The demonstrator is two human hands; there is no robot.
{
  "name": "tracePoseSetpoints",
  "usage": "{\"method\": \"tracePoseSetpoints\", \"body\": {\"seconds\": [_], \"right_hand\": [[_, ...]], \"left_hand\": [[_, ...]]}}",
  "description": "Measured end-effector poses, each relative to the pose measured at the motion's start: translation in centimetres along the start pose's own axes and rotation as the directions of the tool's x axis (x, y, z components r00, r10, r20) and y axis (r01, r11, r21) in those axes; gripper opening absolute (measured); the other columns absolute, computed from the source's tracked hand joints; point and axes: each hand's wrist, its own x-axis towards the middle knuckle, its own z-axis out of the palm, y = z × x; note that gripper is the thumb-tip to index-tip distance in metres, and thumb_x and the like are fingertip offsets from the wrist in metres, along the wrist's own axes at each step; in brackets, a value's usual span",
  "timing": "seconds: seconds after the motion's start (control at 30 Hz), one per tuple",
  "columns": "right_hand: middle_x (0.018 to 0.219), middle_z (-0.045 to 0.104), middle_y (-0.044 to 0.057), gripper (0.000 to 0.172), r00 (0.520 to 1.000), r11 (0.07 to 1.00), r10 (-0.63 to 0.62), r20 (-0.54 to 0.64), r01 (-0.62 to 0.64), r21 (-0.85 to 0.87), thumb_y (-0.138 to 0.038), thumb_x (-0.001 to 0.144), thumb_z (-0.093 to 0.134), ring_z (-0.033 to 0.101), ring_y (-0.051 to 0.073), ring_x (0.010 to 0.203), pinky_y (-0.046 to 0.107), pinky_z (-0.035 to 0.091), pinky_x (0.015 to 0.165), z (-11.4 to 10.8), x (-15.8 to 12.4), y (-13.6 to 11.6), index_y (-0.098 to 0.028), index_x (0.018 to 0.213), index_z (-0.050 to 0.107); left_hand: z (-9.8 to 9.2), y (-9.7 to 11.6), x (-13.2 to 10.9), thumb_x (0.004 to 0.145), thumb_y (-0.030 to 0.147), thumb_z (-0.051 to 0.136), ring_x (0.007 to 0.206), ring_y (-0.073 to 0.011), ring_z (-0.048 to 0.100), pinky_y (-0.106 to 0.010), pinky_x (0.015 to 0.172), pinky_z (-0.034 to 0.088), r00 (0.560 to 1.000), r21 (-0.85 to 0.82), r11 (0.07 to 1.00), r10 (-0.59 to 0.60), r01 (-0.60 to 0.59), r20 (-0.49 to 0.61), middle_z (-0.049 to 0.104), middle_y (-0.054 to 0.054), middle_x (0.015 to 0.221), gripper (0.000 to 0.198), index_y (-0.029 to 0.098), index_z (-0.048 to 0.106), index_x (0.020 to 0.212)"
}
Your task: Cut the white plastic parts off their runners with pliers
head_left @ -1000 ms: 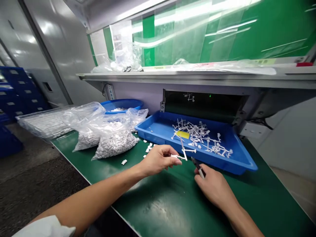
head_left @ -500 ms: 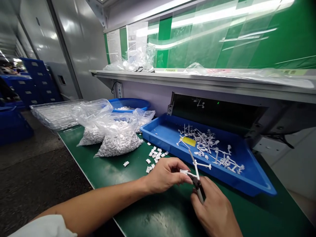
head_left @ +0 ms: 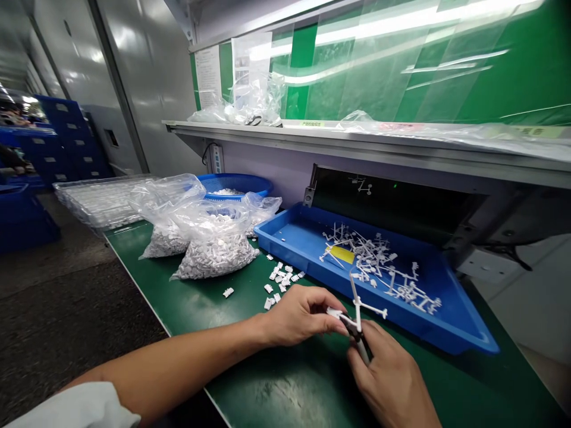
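Note:
My left hand (head_left: 303, 318) pinches a small white plastic part (head_left: 333, 312) between thumb and fingertips. The part seems joined to a branching white sprue (head_left: 357, 309), which stands up above both hands. My right hand (head_left: 388, 368) is closed around a pair of cutting pliers (head_left: 363, 349); their jaws reach the sprue beside the white part. Whether the jaws have closed cannot be made out. Just beyond my left hand, several loose white parts (head_left: 280, 276) are scattered on the green tabletop (head_left: 285, 386).
A blue tray (head_left: 464, 336) holding a heap of white sprues (head_left: 375, 255) and a yellow piece (head_left: 342, 254) lies at the right. Clear bags of white parts (head_left: 220, 252) stand at the left, a blue basket (head_left: 250, 183) behind them. A shelf (head_left: 334, 135) overhangs the back.
The sprue has turned more upright and shifted slightly right. The pliers' jaws now lie closer to the white part. My left hand has hardly moved.

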Motion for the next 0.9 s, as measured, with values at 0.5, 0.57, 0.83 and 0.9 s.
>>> {"method": "tracePoseSetpoints", "body": {"seconds": [0.5, 0.57, 0.83, 0.9], "right_hand": [[0.093, 0.062, 0.003, 0.02, 0.998, 0.999, -0.042, -0.046, 0.042, 0.008, -0.024, 0.082, 0.046, 0.06, 0.023, 0.089, 0.033, 0.047, 0.071, 0.2, -0.1, -0.1, -0.027, 0.1, 0.054], [0.094, 0.062, 0.003, 0.018, 0.999, 1.0, -0.026, -0.026, 0.026, 0.017, -0.025, 0.083, 0.045, 0.06, 0.023, 0.089, 0.033, 0.047, 0.071, 0.0, -0.2, -0.2, -0.027, 0.098, 0.054], [0.099, 0.061, 0.001, 0.022, 1.0, 0.999, 0.022, -0.014, -0.022, -0.038, -0.024, 0.083, 0.046, 0.058, 0.022, 0.092, 0.035, 0.046, 0.074, 0.1, 0.0, 0.4, -0.029, 0.104, 0.053], [0.101, 0.061, 0.001, 0.025, 1.0, 0.999, 0.004, -0.023, -0.005, -0.047, -0.024, 0.083, 0.047, 0.057, 0.023, 0.094, 0.036, 0.046, 0.075, 0.3, 0.0, 0.6, -0.029, 0.106, 0.052]], "left_hand": [[0.0, -0.7, -0.1, 0.068, 0.036, 0.082, 0.053, -0.0084, 0.054, -0.018, 0.051, 0.044, 0.999, -0.011, 0.999, -0.032, 0.032, -0.022, 0.063, -0.001, 0.066, 0.033, 0.011, 0.069, 0.086], [-0.2, -0.6, 0.0, 0.07, 0.038, 0.08, 0.055, -0.0086, 0.054, -0.018, 0.052, 0.044, 0.999, 0.017, 0.999, -0.043, 0.043, -0.007, 0.063, -0.001, 0.068, 0.035, 0.011, 0.07, 0.09], [-1.3, 0.7, 0.2, 0.087, 0.033, 0.064, 0.084, -0.0139, 0.063, -0.02, 0.077, 0.048, 0.984, 0.358, 0.919, 0.13, -0.167, 0.124, 0.07, -0.006, 0.097, 0.025, 0.018, 0.073, 0.105], [-1.2, 0.6, 0.1, 0.087, 0.034, 0.064, 0.078, -0.0128, 0.063, -0.019, 0.071, 0.049, 0.99, 0.333, 0.933, 0.109, -0.134, 0.092, 0.069, -0.006, 0.094, 0.026, 0.017, 0.073, 0.105]]}}
